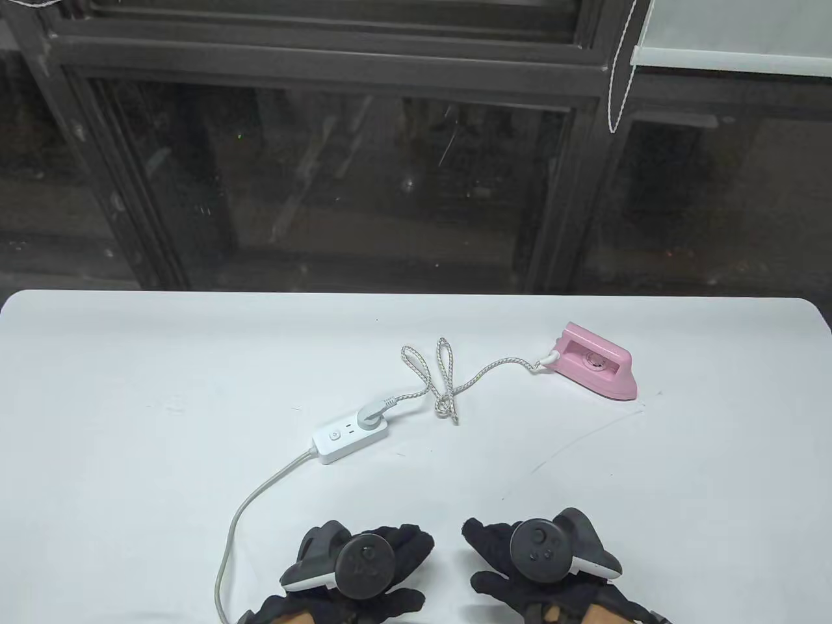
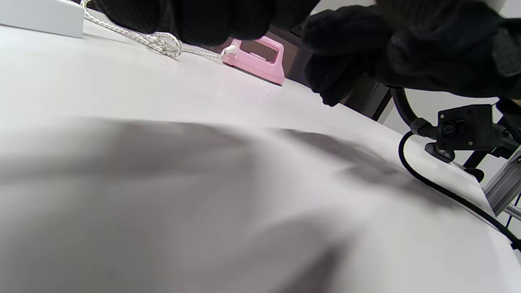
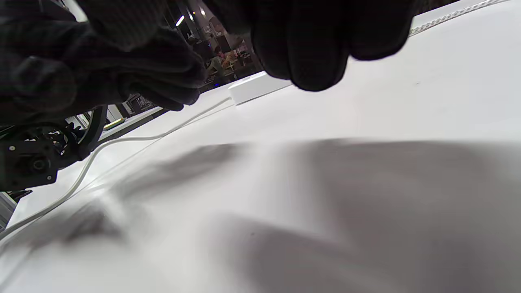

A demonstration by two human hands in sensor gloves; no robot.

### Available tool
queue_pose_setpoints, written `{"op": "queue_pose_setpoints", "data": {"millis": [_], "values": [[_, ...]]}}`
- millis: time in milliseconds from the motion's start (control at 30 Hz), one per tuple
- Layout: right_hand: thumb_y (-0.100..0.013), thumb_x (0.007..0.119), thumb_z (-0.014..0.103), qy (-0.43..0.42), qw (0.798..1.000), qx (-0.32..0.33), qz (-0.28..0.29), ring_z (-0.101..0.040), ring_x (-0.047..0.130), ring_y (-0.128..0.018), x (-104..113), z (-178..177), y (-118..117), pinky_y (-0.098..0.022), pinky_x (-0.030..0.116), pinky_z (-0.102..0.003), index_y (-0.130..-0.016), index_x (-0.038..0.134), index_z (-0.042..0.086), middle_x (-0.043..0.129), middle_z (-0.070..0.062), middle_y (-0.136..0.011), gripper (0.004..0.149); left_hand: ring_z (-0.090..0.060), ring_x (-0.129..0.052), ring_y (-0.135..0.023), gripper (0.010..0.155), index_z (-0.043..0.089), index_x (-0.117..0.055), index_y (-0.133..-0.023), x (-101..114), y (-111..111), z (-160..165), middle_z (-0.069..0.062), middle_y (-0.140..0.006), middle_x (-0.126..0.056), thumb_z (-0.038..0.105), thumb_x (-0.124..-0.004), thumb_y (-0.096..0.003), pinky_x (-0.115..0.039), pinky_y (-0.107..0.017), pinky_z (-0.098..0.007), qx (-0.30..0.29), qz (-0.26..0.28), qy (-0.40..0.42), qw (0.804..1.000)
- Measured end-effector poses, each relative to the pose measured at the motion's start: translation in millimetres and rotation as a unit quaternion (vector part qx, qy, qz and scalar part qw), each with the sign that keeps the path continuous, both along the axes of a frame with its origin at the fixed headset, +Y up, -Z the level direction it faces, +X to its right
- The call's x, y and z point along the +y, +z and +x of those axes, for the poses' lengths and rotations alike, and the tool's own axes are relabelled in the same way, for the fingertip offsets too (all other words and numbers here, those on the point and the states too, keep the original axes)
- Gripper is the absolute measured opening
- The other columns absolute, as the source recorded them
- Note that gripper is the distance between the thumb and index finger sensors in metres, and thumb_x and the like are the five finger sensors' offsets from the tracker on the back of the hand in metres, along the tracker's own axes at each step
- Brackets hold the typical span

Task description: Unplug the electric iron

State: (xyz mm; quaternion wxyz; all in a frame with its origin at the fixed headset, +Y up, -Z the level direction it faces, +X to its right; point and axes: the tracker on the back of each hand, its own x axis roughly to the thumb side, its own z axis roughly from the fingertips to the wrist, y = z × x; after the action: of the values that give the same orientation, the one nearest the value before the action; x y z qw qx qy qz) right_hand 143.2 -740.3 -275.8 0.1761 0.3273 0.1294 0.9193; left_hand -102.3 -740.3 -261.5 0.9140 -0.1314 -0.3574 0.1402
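Note:
A small pink iron [image 1: 598, 369] stands on the white table [image 1: 130, 390] at the right; it also shows in the left wrist view [image 2: 256, 59]. Its braided cord [image 1: 448, 383] loops across the middle to a white plug [image 1: 369, 417] seated in a white power strip [image 1: 349, 437]. My left hand [image 1: 364, 565] and right hand [image 1: 526, 552] hover low over the table's near edge, side by side, well short of the strip. Both hold nothing. The fingers look loosely curled in the wrist views.
The power strip's grey lead [image 1: 247, 513] runs from the strip down past my left hand to the near edge. A black cable [image 2: 439, 191] and a camera mount [image 2: 464, 130] sit at the table's right side. Dark windows stand behind the table.

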Motion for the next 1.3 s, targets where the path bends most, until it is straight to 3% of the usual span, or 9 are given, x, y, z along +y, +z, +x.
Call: {"op": "queue_pose_setpoints", "data": {"millis": [1100, 1167, 1300], "values": [[-0.042, 0.067, 0.054, 0.027, 0.999, 0.012, -0.019, -0.030, 0.077, -0.079, -1, -4, 2, -0.063, 0.063, -0.053, -0.104, 0.045, 0.020, 0.066, -0.012, -0.100, 0.075, -0.034, -0.057, -0.104, 0.081, 0.027, -0.038, -0.108, -1, -3, -3, -0.007, -0.116, -0.044, 0.065, -0.060, -0.0391, -0.055, -0.072, -0.058, 0.019, -0.018, -0.022, 0.999], [-0.042, 0.067, 0.054, 0.022, 1.000, 0.007, -0.019, -0.031, 0.077, -0.079, 0, -3, 1, -0.063, 0.062, -0.053, -0.104, 0.045, 0.020, 0.066, -0.012, -0.100, 0.075, -0.034, -0.055, -0.105, 0.082, 0.028, -0.038, -0.108, 5, -8, -9, -0.006, -0.117, -0.043, 0.065, -0.061, -0.0387, -0.054, -0.072, -0.059, 0.038, -0.003, -0.019, 0.999], [-0.042, 0.067, 0.054, 0.022, 0.999, -0.002, -0.029, -0.031, 0.076, -0.080, -1, -1, -3, -0.064, 0.062, -0.053, -0.104, 0.044, 0.020, 0.065, -0.012, -0.100, 0.075, -0.034, -0.051, -0.107, 0.083, 0.029, -0.036, -0.109, 19, -50, -40, -0.006, -0.118, -0.039, 0.066, -0.061, -0.0386, -0.051, -0.074, -0.061, 0.135, 0.020, -0.035, 0.990]]}}
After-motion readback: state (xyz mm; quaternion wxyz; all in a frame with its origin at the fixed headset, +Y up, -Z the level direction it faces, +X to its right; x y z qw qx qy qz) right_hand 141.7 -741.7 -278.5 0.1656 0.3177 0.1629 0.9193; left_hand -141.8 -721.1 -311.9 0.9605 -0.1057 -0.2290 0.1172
